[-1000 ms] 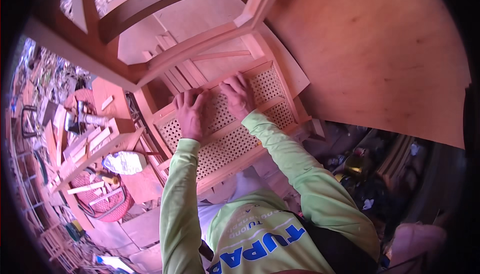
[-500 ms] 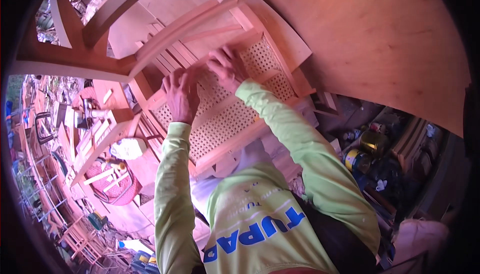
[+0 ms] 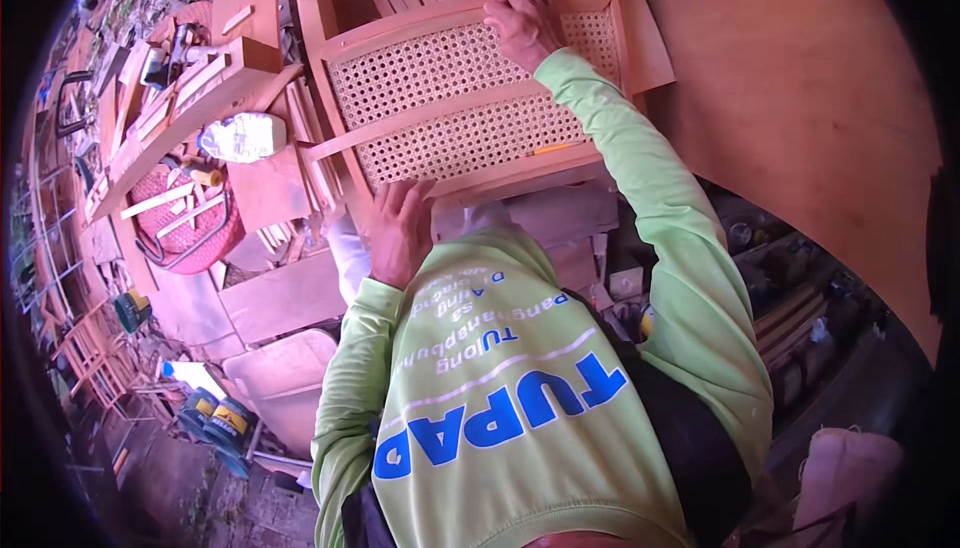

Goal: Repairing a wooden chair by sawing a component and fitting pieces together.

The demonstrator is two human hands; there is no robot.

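1. a wooden frame with woven cane panels (image 3: 455,98) lies in front of the person, in the upper middle of the head view, with a wooden crossbar dividing the cane into an upper and a lower panel.
2. the left hand (image 3: 398,233) rests at the near bottom edge of the frame, toward its left corner, fingers pointing up and curled over the wooden rail; its grip is closed on that rail.
3. the right hand (image 3: 522,23) is at the far top rail of the frame, toward its right side, fingers bent over the wood; whether its grip is clenched on the rail or just pressing on it, i cannot tell.
4. both arms wear light green long sleeves (image 3: 655,208), and the right arm stretches diagonally across the right part of the cane.
5. a small yellow-orange pencil-like stick (image 3: 552,149) lies on the lower right of the frame, just beside the right sleeve.
6. to the left, a cluttered bench (image 3: 190,78) carries wooden offcuts and tools.
7. below it sits a pink woven basket (image 3: 185,223) holding wood strips, and a crumpled white bag (image 3: 240,136) lies just above the basket.
8. a large curved plywood sheet (image 3: 800,98) fills the upper right.
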